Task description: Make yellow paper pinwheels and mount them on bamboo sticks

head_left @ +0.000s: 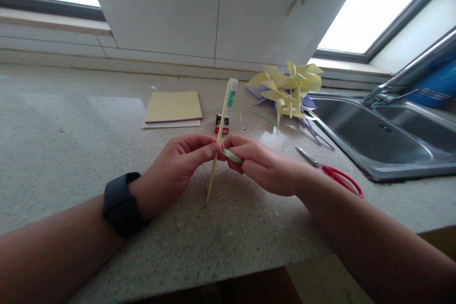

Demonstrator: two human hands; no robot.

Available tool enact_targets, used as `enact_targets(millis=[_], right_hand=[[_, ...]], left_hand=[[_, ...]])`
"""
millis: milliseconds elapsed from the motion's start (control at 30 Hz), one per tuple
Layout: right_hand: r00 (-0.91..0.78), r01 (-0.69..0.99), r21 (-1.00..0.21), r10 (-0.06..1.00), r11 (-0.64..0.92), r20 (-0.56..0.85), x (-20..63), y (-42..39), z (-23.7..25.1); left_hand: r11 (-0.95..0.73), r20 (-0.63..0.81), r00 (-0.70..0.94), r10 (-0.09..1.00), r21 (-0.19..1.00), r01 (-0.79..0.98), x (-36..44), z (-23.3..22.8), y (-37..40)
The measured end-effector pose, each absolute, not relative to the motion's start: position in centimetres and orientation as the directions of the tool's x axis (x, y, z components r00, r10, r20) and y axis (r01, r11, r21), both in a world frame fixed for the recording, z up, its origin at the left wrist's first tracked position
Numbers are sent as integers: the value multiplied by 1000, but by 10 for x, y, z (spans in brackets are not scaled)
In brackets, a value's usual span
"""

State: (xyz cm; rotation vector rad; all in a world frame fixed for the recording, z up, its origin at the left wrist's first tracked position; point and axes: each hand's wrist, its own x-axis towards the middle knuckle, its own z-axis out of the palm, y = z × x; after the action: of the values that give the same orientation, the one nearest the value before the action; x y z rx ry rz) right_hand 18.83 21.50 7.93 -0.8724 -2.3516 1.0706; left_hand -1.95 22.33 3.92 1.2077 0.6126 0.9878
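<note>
My left hand (171, 164), a dark watch (123, 204) on its wrist, is closed and pinches a thin pale-yellow stick (211, 181) near its middle. The stick stands tilted, its upper end leaning right and away from me. My right hand (267, 166) is closed around a small roll of tape (232, 155) with green marks, its fingertips meeting the left ones at the stick. Whatever lies between the touching fingertips is mostly hidden. Just behind the stick are a white glue stick (233, 90) with a green label and a small red-and-black box (225, 127).
A stack of yellow paper (174, 106) lies back left. Yellow and purple paper pinwheels (288, 88) are piled back right, with a thin green stick (264, 117) beside them. Red-handled scissors (338, 175) rest near the steel sink (370, 164). The counter's front edge is close below.
</note>
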Motion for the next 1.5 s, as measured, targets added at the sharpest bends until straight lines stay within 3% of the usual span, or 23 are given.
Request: enact_targets(millis=[167, 467, 1100, 1267, 1500], right_hand=[[-778, 298, -791, 616, 534, 124, 191, 219, 80], [-733, 314, -815, 670, 487, 118, 190, 220, 76], [-740, 281, -795, 649, 538, 179, 194, 220, 77], [-661, 258, -880, 737, 400, 141, 199, 222, 70], [-609, 15, -987, 784, 160, 118, 192, 222, 61]], left_hand=[[61, 93, 469, 878, 951, -302, -19, 39, 224], [64, 83, 478, 874, 957, -283, -20, 39, 223], [139, 52, 470, 881, 922, -361, -19, 41, 222], [134, 64, 416, 907, 893, -429, -18, 42, 222], [53, 134, 371, 919, 890, -453, -19, 47, 220]])
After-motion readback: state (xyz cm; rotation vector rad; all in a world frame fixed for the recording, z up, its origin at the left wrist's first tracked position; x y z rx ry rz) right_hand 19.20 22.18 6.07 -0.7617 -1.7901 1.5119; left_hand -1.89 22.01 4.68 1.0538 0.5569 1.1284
